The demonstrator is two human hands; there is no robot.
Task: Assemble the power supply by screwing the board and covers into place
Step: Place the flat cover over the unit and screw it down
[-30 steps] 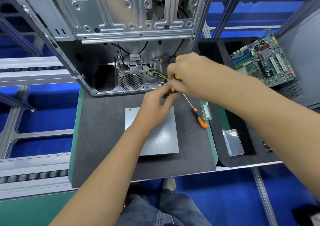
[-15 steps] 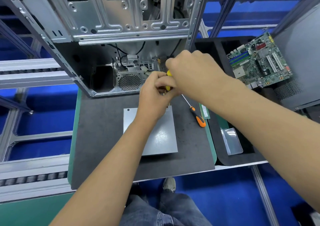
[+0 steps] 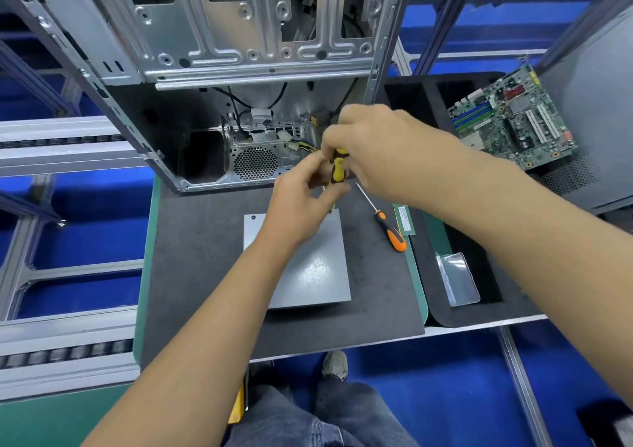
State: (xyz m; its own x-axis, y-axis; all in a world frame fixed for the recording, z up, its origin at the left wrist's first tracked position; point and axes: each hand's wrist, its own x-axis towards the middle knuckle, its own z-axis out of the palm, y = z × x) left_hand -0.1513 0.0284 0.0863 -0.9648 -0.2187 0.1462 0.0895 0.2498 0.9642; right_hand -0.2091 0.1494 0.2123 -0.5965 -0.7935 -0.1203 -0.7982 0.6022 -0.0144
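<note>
Looking left first: open case (image 3: 239,69) stands at the mat's (image 3: 191,258) far edge, its fan grille facing me. Grey cover (image 3: 308,268) lies flat on the mat, under my left forearm. Left hand (image 3: 301,203) is curled, fingertips at the yellow driver's (image 3: 337,170) lower end; can't tell if it's gripping. Right hand (image 3: 387,151) wraps the handle from above. Orange driver (image 3: 388,230) lies loose just right of the cover. Motherboard (image 3: 513,124) far right.
</note>
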